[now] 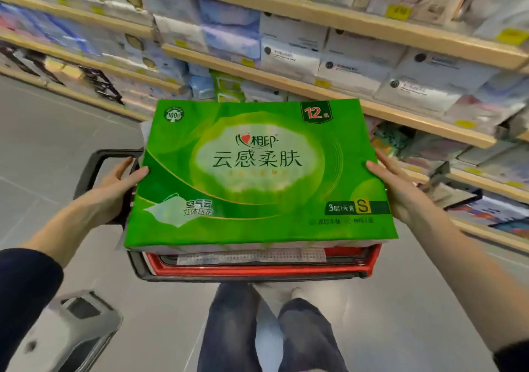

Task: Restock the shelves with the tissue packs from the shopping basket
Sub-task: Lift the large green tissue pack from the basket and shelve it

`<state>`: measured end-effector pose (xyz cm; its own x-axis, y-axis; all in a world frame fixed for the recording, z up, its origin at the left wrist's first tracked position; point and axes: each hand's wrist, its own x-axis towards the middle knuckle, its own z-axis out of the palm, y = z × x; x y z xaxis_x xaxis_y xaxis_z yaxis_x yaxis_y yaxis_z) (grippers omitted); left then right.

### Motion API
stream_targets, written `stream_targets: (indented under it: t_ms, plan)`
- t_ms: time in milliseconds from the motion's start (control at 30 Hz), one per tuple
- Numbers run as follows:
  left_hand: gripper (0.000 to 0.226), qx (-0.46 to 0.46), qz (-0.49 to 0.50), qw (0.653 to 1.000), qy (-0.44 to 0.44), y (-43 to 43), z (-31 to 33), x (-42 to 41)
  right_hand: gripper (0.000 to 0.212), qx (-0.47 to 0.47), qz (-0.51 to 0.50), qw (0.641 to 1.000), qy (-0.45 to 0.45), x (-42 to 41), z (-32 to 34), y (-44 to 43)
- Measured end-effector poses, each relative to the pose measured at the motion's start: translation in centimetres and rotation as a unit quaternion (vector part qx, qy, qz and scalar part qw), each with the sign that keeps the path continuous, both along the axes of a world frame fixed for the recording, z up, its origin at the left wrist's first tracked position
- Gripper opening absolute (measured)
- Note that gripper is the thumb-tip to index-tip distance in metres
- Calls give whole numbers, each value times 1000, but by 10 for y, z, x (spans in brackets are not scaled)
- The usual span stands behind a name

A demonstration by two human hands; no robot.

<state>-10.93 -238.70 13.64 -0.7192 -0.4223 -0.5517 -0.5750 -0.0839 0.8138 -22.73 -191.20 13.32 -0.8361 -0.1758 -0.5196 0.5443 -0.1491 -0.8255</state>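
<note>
A large green tissue pack (257, 174) with Chinese lettering and a "12" label is held flat in front of me, just above the red shopping basket (257, 270). My left hand (120, 188) grips its left edge and my right hand (398, 191) grips its right edge. Under the pack, another pale tissue pack (252, 255) shows inside the basket. The basket's dark handle (94, 168) sticks out to the left behind my left hand. The pack hides most of the basket.
Wooden shelves (329, 91) packed with white, blue and green tissue packs run across the top and right. A grey device (71, 326) sits at the lower left. My legs (269, 328) stand on the grey floor below the basket.
</note>
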Motion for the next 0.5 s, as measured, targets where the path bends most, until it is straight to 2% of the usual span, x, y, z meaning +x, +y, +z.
stream_targets:
  t_ms: [233, 300, 333, 400, 433, 500]
  plan:
    - [54, 28, -99, 995, -10, -52, -70, -89, 129, 18, -151, 987, -56, 7, -42, -30]
    - [55, 21, -145, 989, -27, -64, -89, -104, 124, 37, -171, 981, -79, 2, -59, -36]
    - [50, 15, -162, 986, -44, -69, -102, -112, 123, 45, -176, 979, -88, -1, -69, -38]
    - [25, 17, -175, 984, -41, -75, -134, -129, 123, 60, -188, 976, -97, -9, -94, -40]
    - [22, 17, -175, 984, -41, -73, -147, -135, 124, 66, -189, 975, -100, -13, -108, -40]
    - [32, 10, -167, 985, -46, -56, -168, -150, 130, 74, -184, 974, -106, -20, -137, -41]
